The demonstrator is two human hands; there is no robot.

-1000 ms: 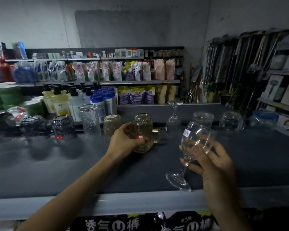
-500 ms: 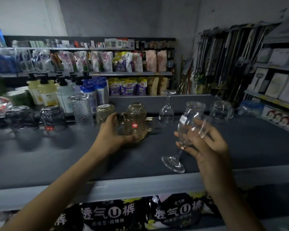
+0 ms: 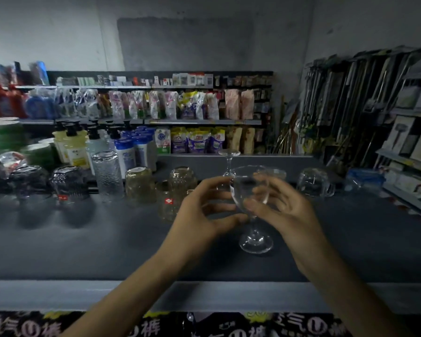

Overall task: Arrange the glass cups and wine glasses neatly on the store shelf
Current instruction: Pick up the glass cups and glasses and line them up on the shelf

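Note:
A clear wine glass (image 3: 247, 190) stands upright over the middle of the dark grey shelf (image 3: 95, 239), its foot on or just above the surface. My right hand (image 3: 287, 212) holds the bowl from the right. From the left, my left hand (image 3: 202, 212) curls round the bowl, thumb under it. An upside-down amber mug (image 3: 178, 190) sits just left of my left hand, free. Another wine glass (image 3: 229, 164) stands inverted behind the one I hold.
A row of inverted glasses runs along the back left: an amber cup (image 3: 140, 186), a tall textured tumbler (image 3: 106, 175), two dark patterned glasses (image 3: 69, 183). A clear mug (image 3: 314, 182) and a blue-lidded container (image 3: 363, 180) sit back right. Soap bottles (image 3: 71, 149) stand behind.
My left hand let go of the amber mug and moved right onto the wine glass. My right hand turned the glass from tilted to upright and lowered it toward the shelf.

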